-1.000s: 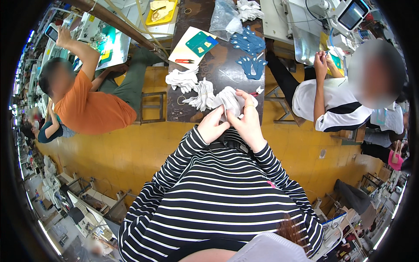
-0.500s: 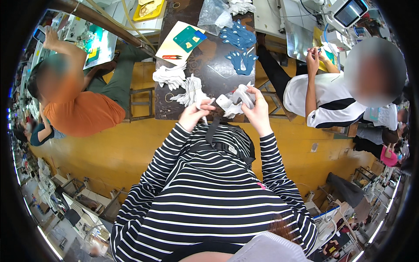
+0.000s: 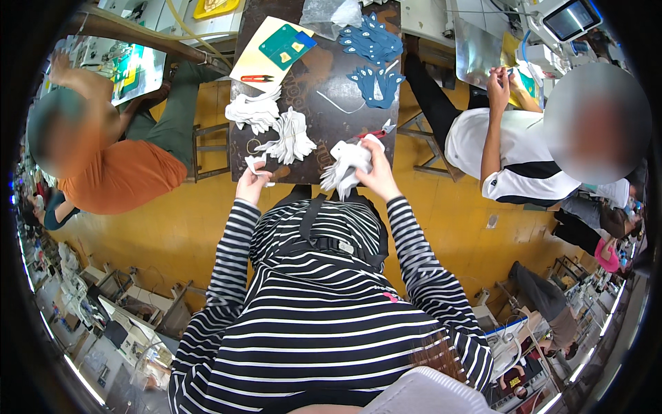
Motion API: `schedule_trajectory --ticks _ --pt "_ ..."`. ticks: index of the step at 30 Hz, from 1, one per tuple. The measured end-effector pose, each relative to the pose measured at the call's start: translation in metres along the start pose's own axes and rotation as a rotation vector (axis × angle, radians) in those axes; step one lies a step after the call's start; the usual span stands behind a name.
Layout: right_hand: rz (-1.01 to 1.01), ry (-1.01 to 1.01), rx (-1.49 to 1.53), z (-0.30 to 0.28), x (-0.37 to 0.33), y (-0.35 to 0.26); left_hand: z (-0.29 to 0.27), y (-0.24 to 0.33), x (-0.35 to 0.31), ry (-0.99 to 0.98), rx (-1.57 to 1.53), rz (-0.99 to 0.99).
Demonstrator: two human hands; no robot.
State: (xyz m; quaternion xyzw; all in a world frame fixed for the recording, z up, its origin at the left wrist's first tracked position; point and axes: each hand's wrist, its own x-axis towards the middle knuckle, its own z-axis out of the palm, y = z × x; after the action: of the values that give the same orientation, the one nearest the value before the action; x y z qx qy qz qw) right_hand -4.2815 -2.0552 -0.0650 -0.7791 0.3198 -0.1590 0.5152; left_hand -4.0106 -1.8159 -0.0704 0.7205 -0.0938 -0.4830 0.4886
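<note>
My left hand (image 3: 252,185), at the table's near edge, pinches a small white fabric piece (image 3: 254,164). To its right, my right hand (image 3: 376,174) grips a bundle of white fabric pieces (image 3: 347,165) with finger-like ends, which hangs over the near edge. Just beyond that bundle lies a red-handled tool (image 3: 373,134), partly covered. Between my hands and slightly farther off is a fanned pile of white fabric pieces (image 3: 290,136). Another white pile (image 3: 252,110) rests behind it at the left.
Blue glove-shaped pieces (image 3: 373,41) lie on the dark table (image 3: 314,103) at the far right. A yellow sheet (image 3: 261,52) bears a green template (image 3: 281,45) and a red cutter (image 3: 257,79). Co-workers sit on both sides, in orange (image 3: 131,162) and white (image 3: 520,148).
My hands have moved apart, the left one leftward with its small white piece. The bundle in my right hand has come nearer and left. The red-handled tool beyond it now shows.
</note>
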Motion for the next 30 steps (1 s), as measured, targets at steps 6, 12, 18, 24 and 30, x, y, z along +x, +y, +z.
schedule_trajectory --ticks 6,12,18,24,30 --pt "0.217 0.249 -0.164 0.007 0.027 0.059 -0.028 -0.083 0.070 0.268 0.586 -0.142" --pt "0.411 0.441 -0.120 0.010 0.023 0.051 -0.012 -0.063 0.079 0.208 0.509 -0.176" --pt "0.525 0.447 -0.017 0.016 0.024 0.036 -0.010 -0.071 0.073 0.112 0.318 -0.105" --pt "0.431 0.414 -0.466 0.021 0.024 -0.004 -0.003 -0.056 0.064 0.145 0.406 -0.055" --pt "0.149 0.301 -0.298 0.016 0.019 -0.034 0.028 0.020 0.031 0.150 0.391 0.330"
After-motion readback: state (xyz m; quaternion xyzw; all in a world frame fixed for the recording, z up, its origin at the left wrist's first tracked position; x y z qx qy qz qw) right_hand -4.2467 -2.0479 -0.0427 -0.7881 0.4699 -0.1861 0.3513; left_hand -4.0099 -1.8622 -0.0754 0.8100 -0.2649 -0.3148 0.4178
